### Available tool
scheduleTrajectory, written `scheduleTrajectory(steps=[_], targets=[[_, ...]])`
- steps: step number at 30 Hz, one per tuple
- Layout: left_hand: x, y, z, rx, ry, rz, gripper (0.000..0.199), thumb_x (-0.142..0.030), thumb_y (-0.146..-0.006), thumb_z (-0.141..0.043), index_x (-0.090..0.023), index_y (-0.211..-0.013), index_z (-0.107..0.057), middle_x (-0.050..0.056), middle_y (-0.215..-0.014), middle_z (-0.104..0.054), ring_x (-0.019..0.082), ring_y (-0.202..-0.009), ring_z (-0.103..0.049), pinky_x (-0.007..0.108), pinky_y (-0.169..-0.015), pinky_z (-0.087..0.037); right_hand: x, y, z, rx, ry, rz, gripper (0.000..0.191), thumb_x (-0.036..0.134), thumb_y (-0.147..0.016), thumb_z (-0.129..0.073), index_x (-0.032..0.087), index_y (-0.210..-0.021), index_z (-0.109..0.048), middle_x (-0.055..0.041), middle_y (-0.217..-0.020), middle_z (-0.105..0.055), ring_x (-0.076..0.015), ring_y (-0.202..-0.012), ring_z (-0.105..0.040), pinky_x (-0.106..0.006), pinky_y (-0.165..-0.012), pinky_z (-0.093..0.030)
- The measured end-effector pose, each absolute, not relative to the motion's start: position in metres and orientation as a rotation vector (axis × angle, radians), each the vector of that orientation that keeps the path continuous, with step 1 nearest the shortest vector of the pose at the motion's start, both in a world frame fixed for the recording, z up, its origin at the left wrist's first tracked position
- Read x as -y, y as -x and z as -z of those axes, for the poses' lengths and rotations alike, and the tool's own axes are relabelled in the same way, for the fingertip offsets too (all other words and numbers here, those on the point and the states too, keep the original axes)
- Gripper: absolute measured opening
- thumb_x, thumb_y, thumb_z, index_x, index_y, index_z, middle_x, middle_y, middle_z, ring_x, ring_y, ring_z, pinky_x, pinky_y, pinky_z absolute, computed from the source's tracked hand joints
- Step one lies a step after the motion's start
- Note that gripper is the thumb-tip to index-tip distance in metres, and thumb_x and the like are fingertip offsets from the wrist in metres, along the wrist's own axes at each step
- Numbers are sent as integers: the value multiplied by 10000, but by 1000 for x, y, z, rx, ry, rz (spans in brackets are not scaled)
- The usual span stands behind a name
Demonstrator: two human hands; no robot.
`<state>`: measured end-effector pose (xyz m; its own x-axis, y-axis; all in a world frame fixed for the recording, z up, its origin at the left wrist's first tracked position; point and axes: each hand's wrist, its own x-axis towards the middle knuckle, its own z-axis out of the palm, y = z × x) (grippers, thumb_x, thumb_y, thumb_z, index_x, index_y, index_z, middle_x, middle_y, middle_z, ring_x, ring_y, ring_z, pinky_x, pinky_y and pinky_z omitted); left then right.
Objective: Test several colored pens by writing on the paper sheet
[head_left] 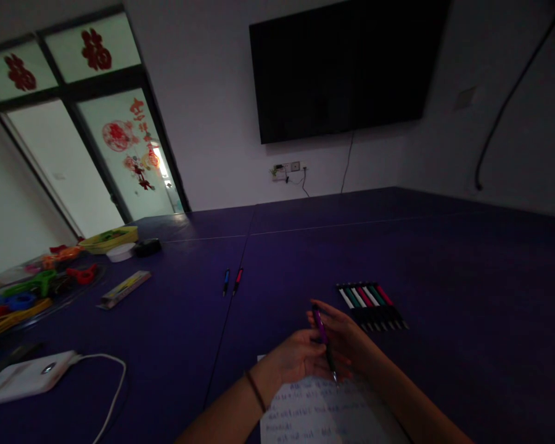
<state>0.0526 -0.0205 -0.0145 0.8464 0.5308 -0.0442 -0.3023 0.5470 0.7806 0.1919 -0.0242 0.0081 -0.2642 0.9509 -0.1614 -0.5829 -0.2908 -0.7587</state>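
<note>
A purple pen with a dark grip is held between my two hands, its metal tip pointing down over a sheet of handwritten paper. My left hand, with a brown band at the wrist, closes its thumb and fingers on the pen's middle. Around the pen's upper part curl the fingers of my right hand, partly hidden behind it. Just beyond my right hand lies a row of several pens in white, green and pink, side by side. Farther left, a blue pen and a red pen lie apart.
On the left of the purple table are a white power bank with a cable, a narrow box, colourful scissors-like tools, a yellow basket and a black roll. A television hangs on the wall.
</note>
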Motion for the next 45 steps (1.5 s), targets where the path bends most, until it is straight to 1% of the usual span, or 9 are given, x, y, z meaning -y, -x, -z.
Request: scheduleTrajectory(steps=[5,13,19,22,26,29,32,35,45], targets=[[21,-52,13,-292,-877,-496,331,-217,-726,-558,-107,-1032,-494,135,-908,-613,215,-788,-606,385,-767,-403,25,-192,-13,704,761,-1778,423,180,-626,-650,180,-1022,-500,-64,-853,-623,-115,-533,-591,-145,-305,-378],[23,-52,12,-306,-884,-489,374,-213,-714,-568,-108,-1063,-484,131,-898,-620,213,-773,-611,375,-750,-415,20,-196,0,779,726,-1729,338,173,-644,-633,186,-971,-547,-66,-849,-633,-157,-712,-618,-170,-424,-463],[23,-53,8,-343,-858,-529,335,-230,-729,-560,-109,-1036,-500,122,-882,-617,204,-773,-609,374,-764,-412,25,-191,-8,761,749,-1764,470,219,-684,-596,228,-1131,-451,-77,-946,-620,-124,-542,-600,-132,-246,-317],[24,-54,6,-374,-851,-552,317,-222,-743,-544,-105,-1035,-501,118,-872,-617,188,-756,-609,351,-745,-422,26,-188,-12,727,769,-1771,513,210,-685,-590,230,-1164,-407,-80,-963,-621,-132,-577,-612,-122,-229,-290],[25,-55,5,-397,-836,-594,323,-218,-739,-549,-109,-1038,-491,106,-856,-618,188,-716,-614,350,-713,-432,22,-188,-7,687,779,-1750,409,210,-679,-595,194,-1068,-470,-93,-945,-631,-153,-641,-623,-124,-227,-284],[26,-56,4,-420,-822,-643,313,-231,-729,-565,-116,-1010,-491,76,-776,-621,168,-641,-610,332,-674,-439,18,-189,-1,672,742,-1733,292,200,-667,-612,174,-947,-538,-80,-898,-645,-156,-681,-623,-144,-299,-370],[26,-57,4,-452,-812,-681,289,-236,-712,-586,-125,-965,-500,38,-689,-608,140,-573,-594,302,-637,-444,16,-189,1,663,716,-1709,225,169,-652,-631,162,-870,-578,-63,-852,-657,-143,-748,-618,-180,-502,-479],[26,-57,4,-474,-819,-695,273,-237,-698,-603,-126,-928,-505,25,-655,-596,130,-547,-586,283,-607,-449,17,-190,-1,684,710,-1703,218,166,-646,-638,152,-860,-600,-61,-835,-663,-129,-753,-614,-198,-631,-479],[28,-60,5,-532,-839,-782,277,-219,-642,-632,-122,-869,-507,6,-599,-568,109,-471,-546,272,-517,-472,17,-191,-1,763,686,-1707,244,237,-642,-642,158,-872,-615,-63,-868,-660,-154,-753,-603,-279,-696,-446]])
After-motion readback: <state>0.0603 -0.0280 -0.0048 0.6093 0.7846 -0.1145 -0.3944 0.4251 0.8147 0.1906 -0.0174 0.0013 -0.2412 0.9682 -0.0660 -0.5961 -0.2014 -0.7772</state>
